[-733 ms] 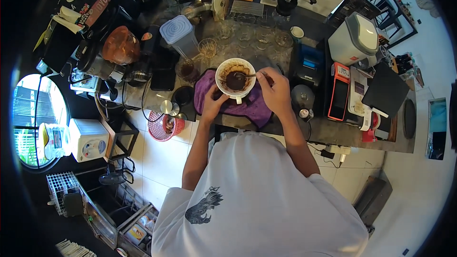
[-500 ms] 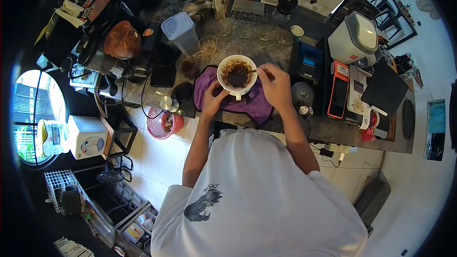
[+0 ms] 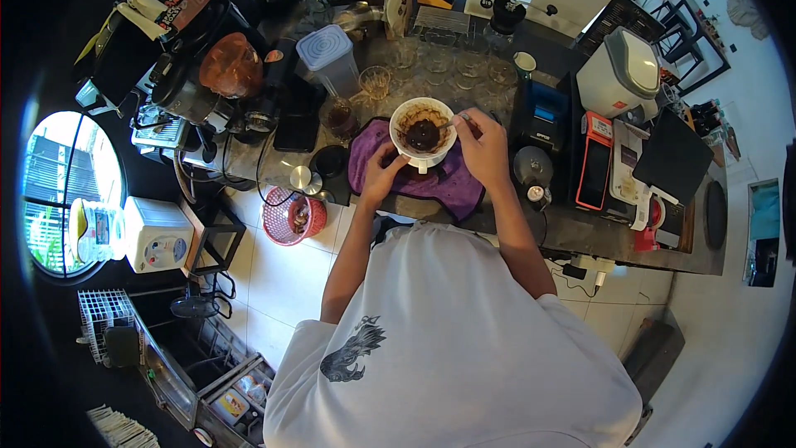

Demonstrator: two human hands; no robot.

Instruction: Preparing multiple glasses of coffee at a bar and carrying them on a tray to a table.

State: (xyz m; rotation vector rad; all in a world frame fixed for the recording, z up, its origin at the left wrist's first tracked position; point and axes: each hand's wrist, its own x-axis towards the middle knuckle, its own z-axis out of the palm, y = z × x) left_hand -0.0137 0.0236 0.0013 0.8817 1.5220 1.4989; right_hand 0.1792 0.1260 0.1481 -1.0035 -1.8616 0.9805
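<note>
A white cup (image 3: 425, 158) with a handle is over the purple cloth (image 3: 365, 153) on the counter. Dark brown wet stuff sits at its bottom, and brown smears streak the inner wall. Against the cup's lower left side, the fingers and thumb of my left hand (image 3: 381, 176) grip it. My right hand (image 3: 484, 152) pinches the handle of a spoon (image 3: 448, 124) at the cup's right rim. The spoon's tip is down in the dark stuff and hidden.
Left of the cup stand a glass jug of dark liquid (image 3: 339, 118) and a lidded plastic container (image 3: 326, 48). Behind it is a small ribbed glass (image 3: 375, 81). A blue-black printer (image 3: 543, 108) and a grinder (image 3: 533, 168) stand right. A pink basket (image 3: 292, 217) sits on the floor.
The whole view has shifted slightly right. Inside the cup, the dark patch looks smaller and more of the brown-smeared wall shows. Both hands keep their hold on the cup and spoon.
</note>
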